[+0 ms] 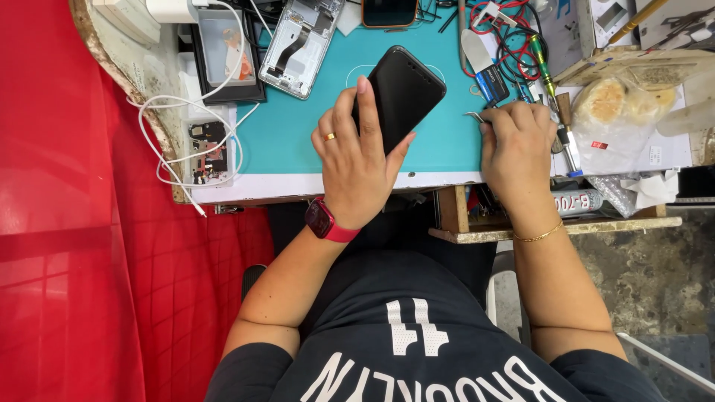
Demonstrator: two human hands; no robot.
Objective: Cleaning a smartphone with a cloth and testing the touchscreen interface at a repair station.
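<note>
My left hand (356, 160) grips a black smartphone (402, 93) from below and holds it tilted above the teal work mat (290, 126). A gold ring and a red smartwatch are on that hand and wrist. My right hand (518, 145) is closed around metal tweezers (475, 116), whose tips stick out to the left at the mat's right edge. A thin gold bracelet circles the right wrist. The two hands are a short gap apart.
An opened phone frame (302, 37) lies at the mat's back, with another phone (389, 11) beyond it. White cables (179, 134) and a small circuit board (207, 152) sit left. Screwdrivers, red wires and a plastic bag (625, 104) crowd the right. A red cloth hangs left.
</note>
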